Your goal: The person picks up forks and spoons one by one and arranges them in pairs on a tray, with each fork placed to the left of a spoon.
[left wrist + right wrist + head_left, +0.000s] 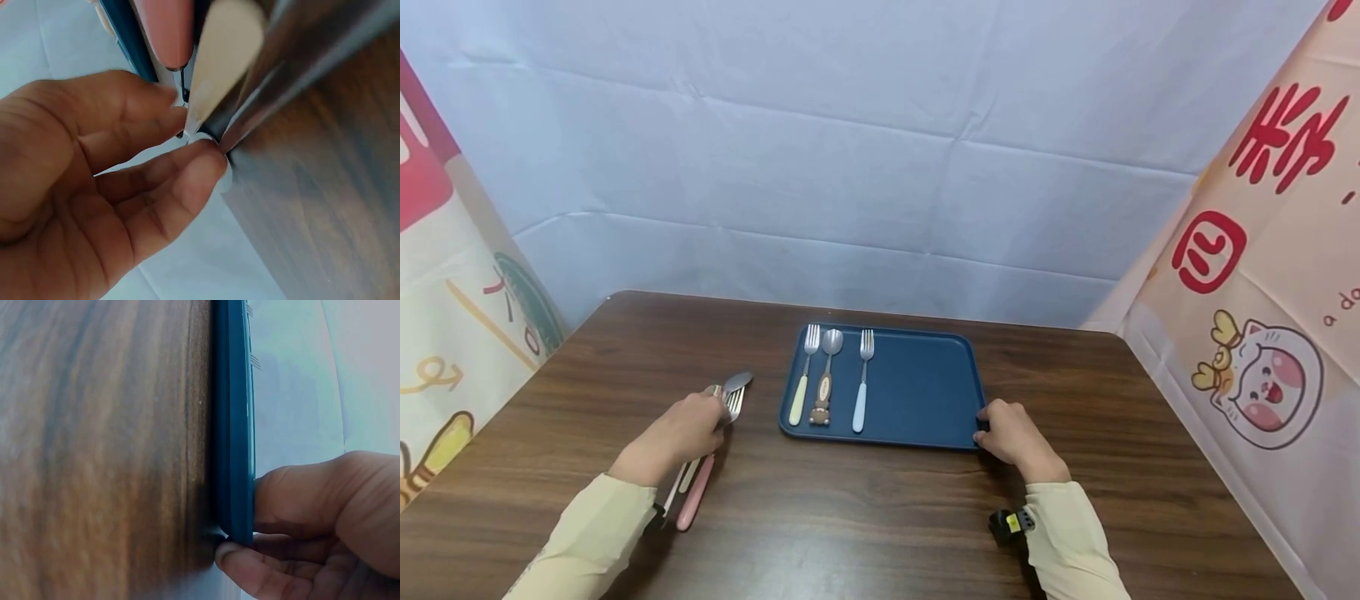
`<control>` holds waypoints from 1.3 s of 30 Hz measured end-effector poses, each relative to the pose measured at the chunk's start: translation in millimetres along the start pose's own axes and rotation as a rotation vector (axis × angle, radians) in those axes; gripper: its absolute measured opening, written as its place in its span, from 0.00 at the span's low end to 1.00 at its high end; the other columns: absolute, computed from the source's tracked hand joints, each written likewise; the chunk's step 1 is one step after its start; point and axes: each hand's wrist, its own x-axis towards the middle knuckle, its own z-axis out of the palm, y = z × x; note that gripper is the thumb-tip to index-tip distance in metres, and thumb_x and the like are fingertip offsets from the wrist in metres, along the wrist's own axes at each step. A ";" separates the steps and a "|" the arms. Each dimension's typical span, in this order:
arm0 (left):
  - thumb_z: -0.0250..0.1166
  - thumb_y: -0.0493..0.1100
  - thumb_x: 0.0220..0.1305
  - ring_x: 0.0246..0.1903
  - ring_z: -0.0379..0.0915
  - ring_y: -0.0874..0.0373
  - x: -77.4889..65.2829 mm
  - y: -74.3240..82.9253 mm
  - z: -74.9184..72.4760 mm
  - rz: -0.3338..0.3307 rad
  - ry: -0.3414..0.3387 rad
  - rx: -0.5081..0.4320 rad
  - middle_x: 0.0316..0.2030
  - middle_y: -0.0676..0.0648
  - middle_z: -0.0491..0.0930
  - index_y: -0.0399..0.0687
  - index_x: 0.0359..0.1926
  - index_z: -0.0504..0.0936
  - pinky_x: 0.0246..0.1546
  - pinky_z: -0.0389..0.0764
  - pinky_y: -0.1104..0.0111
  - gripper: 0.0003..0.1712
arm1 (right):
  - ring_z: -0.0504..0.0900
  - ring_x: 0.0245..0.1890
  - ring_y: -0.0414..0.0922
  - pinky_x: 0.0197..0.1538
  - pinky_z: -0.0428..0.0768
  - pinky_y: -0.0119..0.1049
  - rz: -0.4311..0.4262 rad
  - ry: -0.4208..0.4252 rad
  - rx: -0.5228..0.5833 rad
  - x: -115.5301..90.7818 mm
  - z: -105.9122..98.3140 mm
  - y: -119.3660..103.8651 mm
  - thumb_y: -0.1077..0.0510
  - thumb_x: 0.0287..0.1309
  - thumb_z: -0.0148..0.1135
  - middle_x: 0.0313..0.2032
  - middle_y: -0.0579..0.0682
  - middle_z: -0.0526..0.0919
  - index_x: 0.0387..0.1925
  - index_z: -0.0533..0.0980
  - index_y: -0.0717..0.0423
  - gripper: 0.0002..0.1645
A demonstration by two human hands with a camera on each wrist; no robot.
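Note:
A small bundle of cutlery lies on the table to the left of a blue tray (921,383). At that bundle, my left hand (681,429) pinches the neck of a piece with a cream handle (226,53), its head hidden by the fingers. A pink handle (696,495) lies beside it, and a spoon head (740,382) and fork tines (735,405) stick out beyond the hand. My right hand (1011,433) grips the tray's near right corner, thumb on the rim and fingertips at its underside.
On the tray's left half lie a fork with a pale yellow handle (798,402), a spoon with a brown bear handle (824,388) and a fork with a light blue handle (861,407). The wooden table (850,517) ends at a pale cloth backdrop (820,183).

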 end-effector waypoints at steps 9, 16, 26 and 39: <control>0.61 0.22 0.36 0.19 0.61 0.55 2.5 -3.3 1.8 -0.010 -0.005 0.007 0.20 0.48 0.65 0.44 0.15 0.70 0.18 0.67 0.65 0.14 | 0.72 0.52 0.63 0.47 0.74 0.51 -0.013 0.011 -0.015 1.5 1.8 0.9 0.67 0.53 0.62 0.47 0.68 0.77 0.46 0.76 0.75 0.19; 0.64 0.21 0.37 0.20 0.63 0.55 3.9 -2.8 4.0 -0.009 0.012 0.032 0.21 0.46 0.68 0.41 0.17 0.72 0.19 0.69 0.65 0.14 | 0.72 0.52 0.63 0.48 0.73 0.52 -0.013 0.015 -0.022 1.9 1.9 0.2 0.67 0.53 0.62 0.46 0.68 0.77 0.46 0.76 0.75 0.19; 0.61 0.19 0.41 0.19 0.63 0.55 4.7 -1.2 5.3 -0.072 -0.021 -0.003 0.20 0.47 0.66 0.40 0.17 0.72 0.18 0.68 0.66 0.14 | 0.71 0.52 0.63 0.48 0.73 0.52 -0.010 0.007 -0.011 1.6 1.1 -0.5 0.67 0.53 0.62 0.47 0.68 0.77 0.46 0.75 0.75 0.19; 0.62 0.19 0.37 0.20 0.61 0.56 5.3 1.2 -9.5 -0.073 -0.089 -0.014 0.19 0.50 0.66 0.42 0.18 0.73 0.20 0.67 0.66 0.15 | 0.72 0.52 0.62 0.47 0.74 0.51 0.002 0.004 -0.008 0.5 2.1 -0.6 0.67 0.54 0.62 0.47 0.67 0.77 0.46 0.75 0.75 0.19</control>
